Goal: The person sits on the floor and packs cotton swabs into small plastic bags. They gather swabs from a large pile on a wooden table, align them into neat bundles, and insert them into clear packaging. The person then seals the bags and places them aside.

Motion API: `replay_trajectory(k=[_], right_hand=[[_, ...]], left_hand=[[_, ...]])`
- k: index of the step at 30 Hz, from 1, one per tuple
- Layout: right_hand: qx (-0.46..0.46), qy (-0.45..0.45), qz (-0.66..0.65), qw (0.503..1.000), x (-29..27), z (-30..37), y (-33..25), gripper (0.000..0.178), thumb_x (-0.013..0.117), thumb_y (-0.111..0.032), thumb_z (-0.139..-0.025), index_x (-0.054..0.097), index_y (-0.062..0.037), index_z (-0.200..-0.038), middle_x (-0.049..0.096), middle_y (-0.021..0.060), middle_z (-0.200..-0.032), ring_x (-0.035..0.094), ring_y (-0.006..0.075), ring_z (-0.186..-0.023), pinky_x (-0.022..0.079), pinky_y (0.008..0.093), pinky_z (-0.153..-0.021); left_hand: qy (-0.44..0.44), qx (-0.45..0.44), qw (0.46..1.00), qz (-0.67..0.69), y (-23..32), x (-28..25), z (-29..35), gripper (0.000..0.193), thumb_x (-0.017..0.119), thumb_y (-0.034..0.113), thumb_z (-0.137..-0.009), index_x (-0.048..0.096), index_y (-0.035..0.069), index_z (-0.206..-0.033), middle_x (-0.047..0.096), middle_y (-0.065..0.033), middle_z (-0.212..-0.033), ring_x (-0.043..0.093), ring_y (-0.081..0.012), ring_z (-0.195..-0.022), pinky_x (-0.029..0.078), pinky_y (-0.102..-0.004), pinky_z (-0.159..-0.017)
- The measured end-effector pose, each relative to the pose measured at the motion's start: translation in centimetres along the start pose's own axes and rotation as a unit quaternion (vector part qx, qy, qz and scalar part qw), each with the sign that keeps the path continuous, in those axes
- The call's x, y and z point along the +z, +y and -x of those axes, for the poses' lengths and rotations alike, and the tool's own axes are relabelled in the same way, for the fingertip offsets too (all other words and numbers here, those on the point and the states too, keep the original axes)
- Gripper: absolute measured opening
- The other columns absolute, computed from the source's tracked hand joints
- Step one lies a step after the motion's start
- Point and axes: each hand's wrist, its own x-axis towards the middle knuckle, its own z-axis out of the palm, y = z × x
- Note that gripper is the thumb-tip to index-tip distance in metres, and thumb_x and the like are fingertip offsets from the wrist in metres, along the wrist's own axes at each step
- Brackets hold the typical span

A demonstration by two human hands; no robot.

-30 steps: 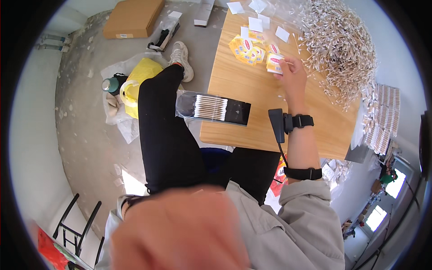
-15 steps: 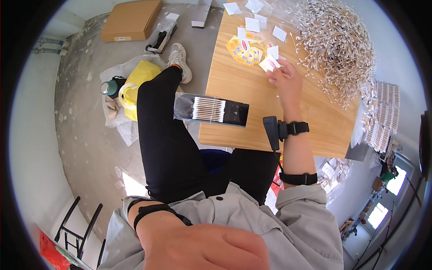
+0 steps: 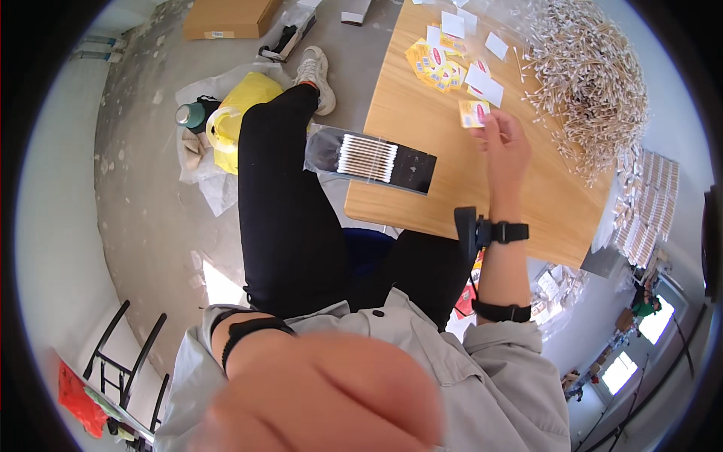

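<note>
Left hand (image 3: 324, 403) looms huge and blurred right under the camera, and whether it's spread or closed, can't tell. Moving across: a black tray of cotton swabs (image 3: 373, 160) in a clear bag overhangs the wooden table (image 3: 422, 203). Right hand (image 3: 506, 145) pinches a small yellow packet (image 3: 473, 113) at its fingertips, just short of the scattered packets (image 3: 437, 60). Far right, a swab heap (image 3: 587, 75).

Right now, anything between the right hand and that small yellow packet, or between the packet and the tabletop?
Nothing visible. The right hand already pinches the small yellow packet at its fingertips, just over bare wood of the table. The cotton swab pile lies off to the right, and the other yellow packets farther away.
</note>
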Motion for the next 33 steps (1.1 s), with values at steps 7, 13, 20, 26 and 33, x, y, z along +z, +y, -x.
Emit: replay_trajectory(k=[7, 13, 20, 26, 33], right_hand=[[0.217, -0.088, -0.219, 0.947, 2.5, 7.9, -1.6, 0.017, 0.064, -0.013, -0.093, 0.064, -0.0010, -0.105, 0.068, 0.0060, -0.091, 0.062, 0.0092, -0.069, 0.048, 0.0210, -0.063], [0.164, -0.063, -0.192, 0.966, 5.3, 11.2, 0.0, 0.018, 0.065, -0.010, -0.092, 0.061, 0.0033, -0.104, 0.068, 0.0087, -0.089, 0.064, 0.0113, -0.069, 0.050, 0.0238, -0.063], [0.100, -0.030, -0.157, 0.982, 6.6, 12.1, -0.5, 0.024, 0.065, -0.005, -0.090, 0.055, 0.0023, -0.110, 0.067, 0.0113, -0.086, 0.065, 0.0119, -0.067, 0.051, 0.0232, -0.061], [0.093, -0.049, -0.130, 0.986, 7.1, 12.7, -1.0, 0.021, 0.065, -0.003, -0.089, 0.055, 0.0015, -0.107, 0.067, 0.0113, -0.085, 0.063, 0.0116, -0.065, 0.051, 0.0237, -0.057], [0.056, -0.115, -0.040, 0.991, 6.9, 11.3, -1.2, 0.014, 0.068, -0.007, -0.087, 0.060, -0.0001, -0.097, 0.068, 0.0084, -0.083, 0.062, 0.0116, -0.062, 0.049, 0.0253, -0.055]], left_hand=[[0.237, -0.148, 0.783, -0.556, -9.3, -11.8, 1.3, 0.062, 0.073, 0.027, -0.087, 0.044, -0.005, -0.131, 0.055, -0.0162, -0.120, 0.051, -0.0219, -0.114, 0.042, -0.0339, -0.092], [0.316, -0.305, 0.809, -0.391, -14.9, -15.7, 5.5, 0.061, 0.075, 0.033, -0.087, 0.050, -0.007, -0.126, 0.061, -0.0108, -0.107, 0.059, -0.0153, -0.096, 0.047, -0.0263, -0.084], [0.329, -0.375, 0.838, -0.220, -16.5, -15.1, 6.2, 0.027, 0.068, 0.030, -0.093, 0.065, 0.003, -0.097, 0.064, 0.0023, -0.083, 0.057, -0.0038, -0.075, 0.045, -0.0207, -0.071], [0.327, -0.327, 0.862, -0.207, -17.4, -15.8, 6.8, 0.023, 0.068, 0.025, -0.094, 0.067, 0.002, -0.096, 0.067, 0.0011, -0.085, 0.059, -0.0040, -0.074, 0.046, -0.0206, -0.071], [0.331, -0.308, 0.864, -0.221, -17.5, -15.6, 6.9, 0.023, 0.070, 0.023, -0.092, 0.067, 0.000, -0.095, 0.067, 0.0005, -0.084, 0.058, -0.0040, -0.073, 0.047, -0.0209, -0.069]])
